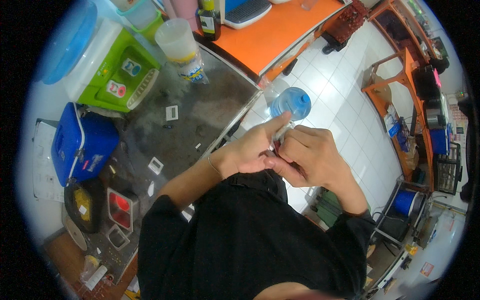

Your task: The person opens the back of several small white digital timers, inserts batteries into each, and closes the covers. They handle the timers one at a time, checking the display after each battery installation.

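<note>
Head view, 2 hands point(287, 150) pinching small item point(283, 131) (unclear)

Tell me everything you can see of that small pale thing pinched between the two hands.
The small pale item looks like a slim, whitish, translucent tube or packet, tilted, its upper end poking out above the fingers. The left hand pinches it from one side with a finger stretched along it; the right hand closes over its lower part, hiding most of it. It is held in front of the chest, above the white tiled floor. Its exact kind cannot be told.
</note>
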Demonstrator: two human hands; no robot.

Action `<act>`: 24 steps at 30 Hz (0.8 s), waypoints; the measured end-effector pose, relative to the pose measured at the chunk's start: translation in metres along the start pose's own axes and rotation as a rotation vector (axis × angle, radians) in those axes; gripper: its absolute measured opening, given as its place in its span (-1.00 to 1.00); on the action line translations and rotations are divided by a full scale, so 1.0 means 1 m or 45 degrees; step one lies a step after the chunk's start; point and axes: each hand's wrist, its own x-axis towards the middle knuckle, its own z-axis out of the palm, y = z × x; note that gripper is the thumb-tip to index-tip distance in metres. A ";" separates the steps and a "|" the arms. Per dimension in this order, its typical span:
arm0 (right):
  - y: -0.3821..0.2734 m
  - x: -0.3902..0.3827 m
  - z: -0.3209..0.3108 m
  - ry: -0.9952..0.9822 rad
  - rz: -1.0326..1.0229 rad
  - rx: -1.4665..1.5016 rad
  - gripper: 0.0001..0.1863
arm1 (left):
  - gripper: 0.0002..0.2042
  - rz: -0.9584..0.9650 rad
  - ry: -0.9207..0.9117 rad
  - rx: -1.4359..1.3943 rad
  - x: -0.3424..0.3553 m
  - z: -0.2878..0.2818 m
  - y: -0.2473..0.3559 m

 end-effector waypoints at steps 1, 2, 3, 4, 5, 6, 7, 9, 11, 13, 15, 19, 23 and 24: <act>0.001 -0.001 0.002 0.020 0.002 -0.023 -0.79 | -0.58 0.003 0.053 0.076 -0.001 -0.001 0.003; 0.001 -0.002 0.004 0.040 0.004 -0.045 -0.79 | -0.57 0.020 0.021 0.038 -0.002 -0.001 0.006; 0.001 -0.001 0.007 0.095 0.029 0.012 -0.80 | -0.56 0.017 0.087 0.048 -0.003 -0.001 0.009; 0.002 0.000 0.010 0.150 0.052 0.067 -0.81 | -0.55 0.016 0.153 0.059 -0.005 -0.001 0.011; 0.002 0.002 0.012 0.254 0.022 0.139 -0.81 | -0.51 0.045 0.146 0.045 -0.006 0.000 0.012; 0.003 0.005 0.014 0.235 0.041 0.131 -0.79 | -0.50 0.064 0.190 0.076 -0.008 0.001 0.013; 0.005 0.007 0.015 0.266 0.006 0.137 -0.76 | -0.49 0.097 0.172 0.098 -0.009 0.002 0.015; 0.006 0.011 0.014 0.273 0.018 0.170 -0.72 | -0.47 0.137 0.178 0.137 -0.012 0.003 0.016; 0.008 0.011 0.014 0.228 0.100 0.217 -0.73 | -0.44 0.173 0.182 0.163 -0.015 0.001 0.019; 0.013 0.010 0.016 0.241 0.153 0.320 -0.68 | -0.42 0.176 0.206 0.133 -0.020 -0.005 0.025; 0.020 0.005 0.023 0.286 0.268 0.375 -0.63 | -0.37 0.213 0.231 -0.077 -0.030 -0.014 0.030; 0.041 -0.007 0.041 0.557 0.620 0.826 -0.87 | -0.35 0.503 0.463 0.058 -0.055 -0.035 0.040; 0.054 -0.011 0.063 0.450 0.873 1.048 -0.84 | -0.34 0.734 0.314 -0.046 -0.069 -0.042 0.044; 0.055 -0.009 0.069 0.418 0.903 1.030 -0.83 | -0.34 0.771 0.354 -0.024 -0.071 -0.042 0.045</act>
